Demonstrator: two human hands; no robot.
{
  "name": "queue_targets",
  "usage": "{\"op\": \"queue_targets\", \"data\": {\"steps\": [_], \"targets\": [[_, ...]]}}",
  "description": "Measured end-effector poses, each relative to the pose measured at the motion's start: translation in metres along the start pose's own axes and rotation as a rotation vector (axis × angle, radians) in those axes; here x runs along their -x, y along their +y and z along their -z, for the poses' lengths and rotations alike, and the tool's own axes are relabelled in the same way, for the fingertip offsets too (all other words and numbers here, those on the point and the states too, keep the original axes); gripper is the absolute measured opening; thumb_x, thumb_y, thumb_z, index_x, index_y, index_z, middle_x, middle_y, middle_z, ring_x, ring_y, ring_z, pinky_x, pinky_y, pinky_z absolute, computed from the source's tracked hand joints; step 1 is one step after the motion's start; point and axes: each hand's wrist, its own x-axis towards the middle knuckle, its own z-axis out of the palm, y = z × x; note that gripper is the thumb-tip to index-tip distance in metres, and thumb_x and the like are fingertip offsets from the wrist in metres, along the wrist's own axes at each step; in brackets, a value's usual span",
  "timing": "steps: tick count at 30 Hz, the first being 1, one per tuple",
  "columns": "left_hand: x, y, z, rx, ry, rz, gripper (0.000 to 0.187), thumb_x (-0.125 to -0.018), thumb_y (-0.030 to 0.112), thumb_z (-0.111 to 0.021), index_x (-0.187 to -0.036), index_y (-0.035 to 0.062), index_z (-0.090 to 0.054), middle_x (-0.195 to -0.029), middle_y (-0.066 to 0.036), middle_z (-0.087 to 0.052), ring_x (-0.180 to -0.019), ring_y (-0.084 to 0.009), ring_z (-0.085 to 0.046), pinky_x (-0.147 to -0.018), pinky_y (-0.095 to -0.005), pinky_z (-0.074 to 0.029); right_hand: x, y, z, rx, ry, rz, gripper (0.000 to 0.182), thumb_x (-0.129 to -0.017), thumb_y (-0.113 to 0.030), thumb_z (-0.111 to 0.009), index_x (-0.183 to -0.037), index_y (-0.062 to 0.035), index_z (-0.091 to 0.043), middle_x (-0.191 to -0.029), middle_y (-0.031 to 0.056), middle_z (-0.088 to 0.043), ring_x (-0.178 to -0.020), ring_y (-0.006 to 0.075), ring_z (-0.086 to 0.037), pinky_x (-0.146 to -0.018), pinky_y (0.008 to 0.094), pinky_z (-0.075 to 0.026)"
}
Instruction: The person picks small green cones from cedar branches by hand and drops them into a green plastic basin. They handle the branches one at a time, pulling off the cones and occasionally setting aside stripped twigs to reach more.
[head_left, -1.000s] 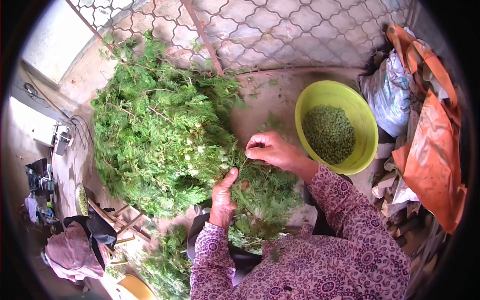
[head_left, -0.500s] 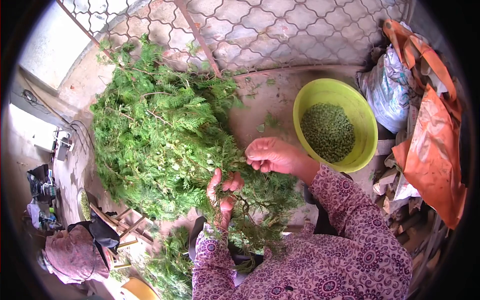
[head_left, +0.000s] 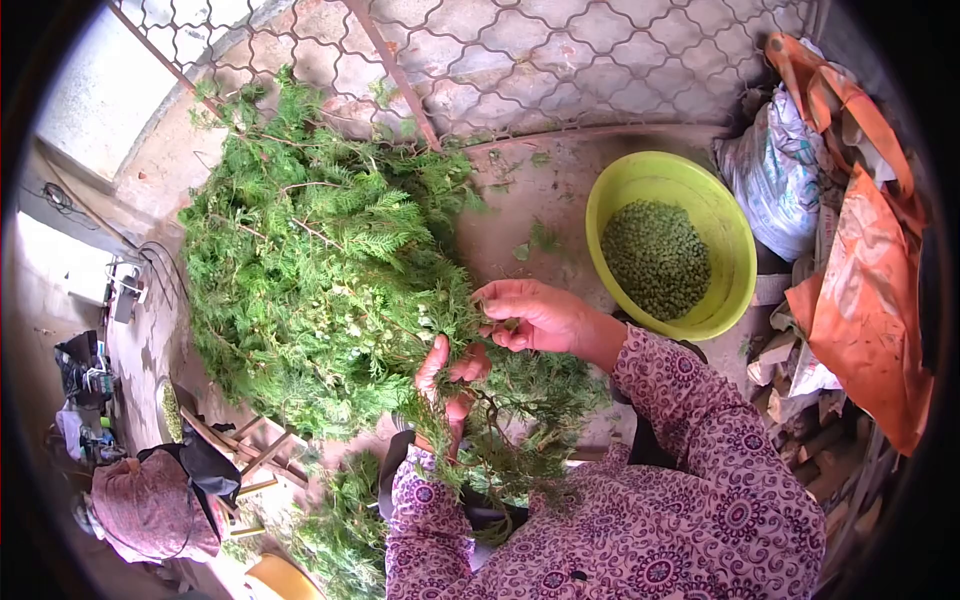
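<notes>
Since half a second ago, the right hand (head_left: 540, 318) has shifted a little leftward, its fingertips now in against the foliage, while the left hand (head_left: 445, 375) has stayed nearly where it was, near the middle of the frame. Bare floor (head_left: 515, 225) shows at the upper centre, below a metal lattice (head_left: 590, 50) that runs along the top. A big heap of green branches (head_left: 310, 240) fills the left centre, with a smaller heap (head_left: 345, 530) at the lower left beside a yellow container (head_left: 280, 578). A yellow-green basin (head_left: 735, 215) stands right of centre, holding small green pieces (head_left: 655, 260). Along the right edge are a whitish sack (head_left: 782, 180) and an orange sheet (head_left: 865, 320).

The left forearm rises from the bottom of the frame, thumb up, the fingers curled around a leafy branch (head_left: 490, 425) at the heap's lower right edge; its foliage hangs over the wrist and lap. The right forearm comes in from the lower right in a patterned sleeve (head_left: 675, 385), the hand bent towards the left one. Its thumb and forefinger are drawn together at the sprigs; whether they pinch anything, I cannot tell.
</notes>
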Motion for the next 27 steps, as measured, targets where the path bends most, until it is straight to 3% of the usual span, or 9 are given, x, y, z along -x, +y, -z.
{"op": "queue_targets", "data": {"steps": [6,13,16,18,19,21,22,25,27], "targets": [[0.001,-0.001,-0.010,0.040,0.110,-0.001,0.036,-0.088,0.036,-0.042,-0.063,0.0091,-0.044,-0.052,0.004,-0.036,-0.056,-0.0124,-0.039,-0.055,-0.0271,-0.031,0.004,0.000,-0.011,0.413,0.041,0.093,0.034,-0.075,-0.010,-0.062,-0.107,-0.0024,-0.050,-0.077,0.0034,-0.055,-0.060,0.0080,-0.052,-0.046,0.0193,-0.037],[0.000,-0.002,-0.017,-0.034,0.251,0.034,0.035,-0.086,0.037,-0.045,-0.078,0.0043,-0.050,-0.048,0.003,-0.037,-0.052,-0.0128,-0.039,-0.050,-0.0289,-0.033,0.007,-0.002,-0.024,0.614,0.124,0.174,0.036,-0.075,-0.010,-0.062,-0.106,0.0010,-0.049,-0.075,0.0030,-0.055,-0.060,0.0086,-0.055,-0.048,0.0212,-0.040],[0.002,-0.003,-0.030,-0.112,0.258,0.000,0.035,-0.086,0.038,-0.045,-0.078,0.0040,-0.051,-0.048,0.003,-0.037,-0.051,-0.0128,-0.039,-0.049,-0.0296,-0.033,0.004,0.010,-0.023,0.616,0.089,0.321,0.032,-0.076,-0.010,-0.059,-0.105,-0.0001,-0.050,-0.076,0.0032,-0.054,-0.062,0.0082,-0.051,-0.051,0.0238,-0.040],[0.004,-0.003,-0.025,-0.105,0.329,0.021,0.034,-0.086,0.037,-0.045,-0.078,0.0046,-0.051,-0.046,0.003,-0.035,-0.050,-0.0134,-0.039,-0.050,-0.0288,-0.032,0.005,0.009,-0.022,1.084,0.211,0.424,0.028,-0.074,-0.006,-0.057,-0.101,-0.0014,-0.051,-0.073,0.0075,-0.053,-0.059,0.0167,-0.054,-0.053,0.0304,-0.041],[0.004,-0.003,-0.026,-0.082,0.400,0.035,0.033,-0.086,0.037,-0.046,-0.078,0.0049,-0.051,-0.046,0.004,-0.034,-0.050,-0.0135,-0.039,-0.051,-0.0285,-0.032,0.003,0.012,-0.019,1.071,0.217,0.412,0.028,-0.074,-0.006,-0.057,-0.101,-0.0014,-0.051,-0.073,0.0075,-0.053,-0.059,0.0167,-0.054,-0.053,0.0304,-0.041],[0.001,-0.005,-0.017,-0.078,0.372,0.027,0.034,-0.085,0.037,-0.046,-0.080,0.0045,-0.052,-0.045,0.004,-0.033,-0.050,-0.0135,-0.039,-0.053,-0.0278,-0.031,-0.002,0.017,-0.014,1.489,0.218,0.828,0.024,-0.073,-0.004,-0.053,-0.097,-0.0027,-0.050,-0.072,0.0124,-0.050,-0.058,0.0272,-0.053,-0.053,0.0364,-0.041],[-0.001,-0.006,-0.010,-0.059,0.325,0.043,0.034,-0.085,0.038,-0.046,-0.082,0.0044,-0.052,-0.046,0.004,-0.033,-0.050,-0.0134,-0.039,-0.053,-0.0278,-0.031,0.001,0.018,-0.015,1.504,0.251,0.801,0.019,-0.073,-0.004,-0.053,-0.092,-0.0039,-0.050,-0.071,0.0141,-0.048,-0.061,0.0326,-0.050,-0.054,0.0398,-0.041],[0.003,-0.009,-0.022,-0.138,0.251,0.007,0.036,-0.085,0.039,-0.047,-0.089,0.0034,-0.053,-0.047,0.003,-0.034,-0.050,-0.0128,-0.038,-0.052,-0.0277,-0.031,0.009,0.009,-0.022,1.694,0.356,0.722,0.017,-0.073,-0.005,-0.054,-0.090,-0.0039,-0.050,-0.070,0.0136,-0.048,-0.061,0.0312,-0.050,-0.054,0.0396,-0.041],[0.008,-0.012,-0.028,-0.273,0.189,-0.074,0.034,-0.086,0.039,-0.046,-0.076,0.0067,-0.053,-0.048,0.003,-0.035,-0.051,-0.0117,-0.037,-0.051,-0.0267,-0.030,0.008,-0.001,-0.012,1.813,0.424,0.753,0.016,-0.073,-0.005,-0.054,-0.089,-0.0030,-0.050,-0.070,0.0138,-0.048,-0.062,0.0310,-0.051,-0.054,0.0398,-0.042]]}}
